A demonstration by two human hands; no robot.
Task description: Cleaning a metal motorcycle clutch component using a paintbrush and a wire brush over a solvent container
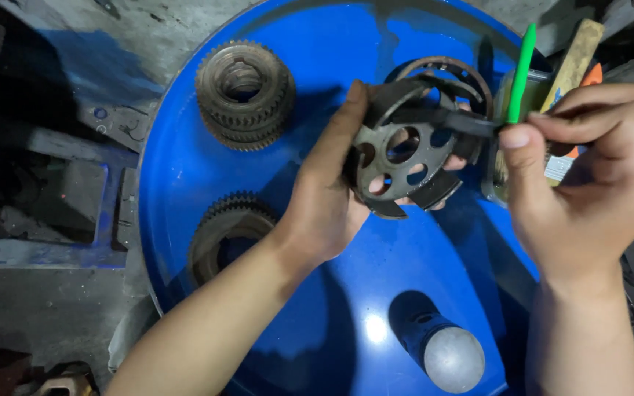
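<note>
My left hand (328, 191) grips a dark round metal hub (405, 150) with several holes in its face and upstanding tabs around the rim, held above a blue drum top (332, 308). My right hand (588, 169) pinches a thin dark flat piece (460, 123) between thumb and fingers, its tip reaching into the hub. A green stick (520, 73) rises just behind the right thumb.
On the drum top stand a stacked toothed gear (245, 94) at the back, a second toothed gear ring (229, 235) on the left edge, a thin ring (471, 77) behind the hub, and a round-headed metal piece (449, 356) in front. A wooden handle (574, 62) lies far right.
</note>
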